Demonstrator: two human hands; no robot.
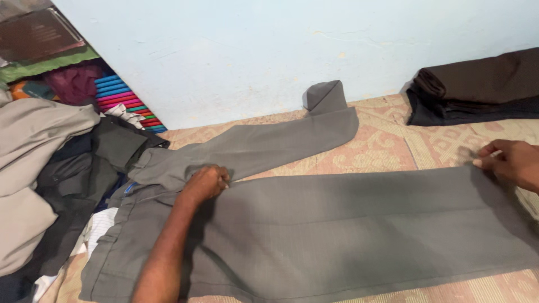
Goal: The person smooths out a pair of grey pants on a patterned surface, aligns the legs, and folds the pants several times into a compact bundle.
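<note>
Head view: grey trousers (348, 224) lie flat on the patterned mat (393, 146), one leg (264, 143) angled off toward the wall. The left hand (206, 182) presses closed at the trousers' crotch; the right hand (508, 160) pinches the near leg's hem. Judged step: smoothing and aligning the legs. The next move calls for bringing the angled leg over the flat one, seams matched. Clothes pile (45, 168) lies beyond the trousers' waistband; dark folded cloth (477, 90) past the hem.

Grey trousers' (337, 224) waistband and right hand (514, 163) cut off at frame edges
</note>
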